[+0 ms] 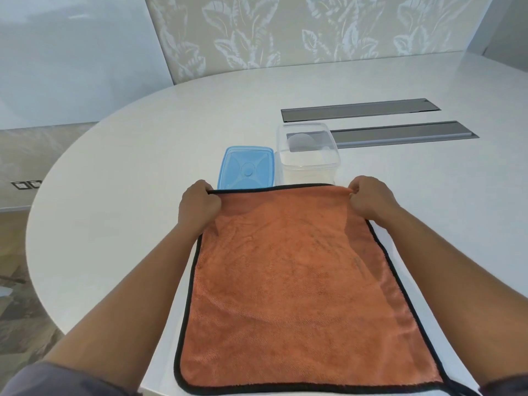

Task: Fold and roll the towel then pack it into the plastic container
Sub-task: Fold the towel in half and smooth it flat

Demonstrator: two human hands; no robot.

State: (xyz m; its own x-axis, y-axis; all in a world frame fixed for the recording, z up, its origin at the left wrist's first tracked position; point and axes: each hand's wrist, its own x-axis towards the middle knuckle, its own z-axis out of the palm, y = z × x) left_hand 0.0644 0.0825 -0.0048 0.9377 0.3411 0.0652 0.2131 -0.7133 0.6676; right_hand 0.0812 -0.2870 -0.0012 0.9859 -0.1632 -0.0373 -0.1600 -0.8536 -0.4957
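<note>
An orange towel [291, 281] with a black hem lies spread flat on the white table [128, 195], reaching to the near edge. My left hand [198, 205] pinches its far left corner. My right hand [370, 198] pinches its far right corner. Just beyond the towel's far edge stands a clear plastic container [308, 155], open on top and empty. Its blue lid [246, 168] lies flat on the table to the container's left.
Two long grey metal cable hatches [360, 110] are set flush into the table behind and to the right of the container. The table's rounded edge curves away on the left, with floor below and a patterned wall behind.
</note>
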